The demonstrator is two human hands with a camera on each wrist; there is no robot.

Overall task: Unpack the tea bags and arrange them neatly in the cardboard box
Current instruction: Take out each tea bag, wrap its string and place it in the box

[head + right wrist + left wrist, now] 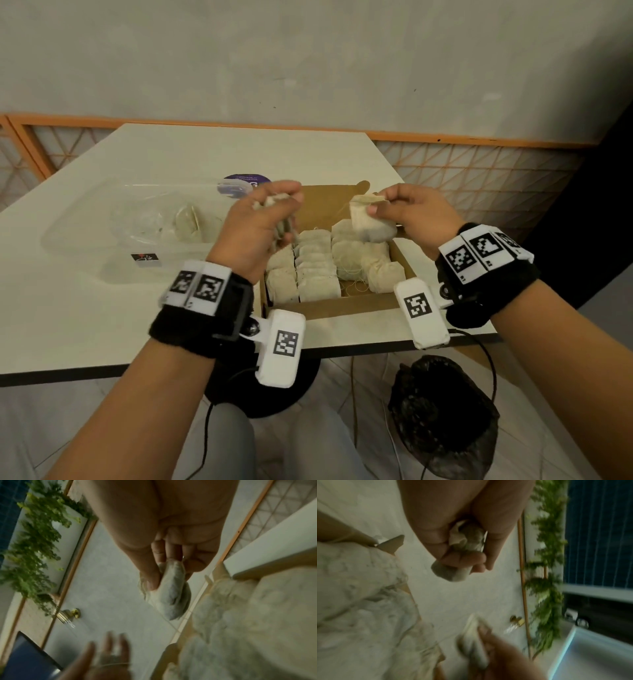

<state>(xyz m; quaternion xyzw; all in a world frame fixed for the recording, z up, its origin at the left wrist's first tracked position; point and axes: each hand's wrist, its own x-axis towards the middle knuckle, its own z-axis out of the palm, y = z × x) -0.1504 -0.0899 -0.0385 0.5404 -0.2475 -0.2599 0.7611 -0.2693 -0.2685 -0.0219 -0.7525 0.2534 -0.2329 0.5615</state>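
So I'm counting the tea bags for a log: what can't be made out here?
- Bags in the left hand: the fingers cover the bunch in the head view, and the left wrist view is blurred.
- Box layers: only the top bags show.
- Plastic bag: glare hides its contents.
- Right hand's bag: one or two, unclear.

White table (191, 154); cardboard box (342, 306), clear plastic bag (113, 219) atop

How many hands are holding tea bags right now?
2. The left hand grips a bunch of tea bags; the right hand pinches one tea bag above the cardboard box.
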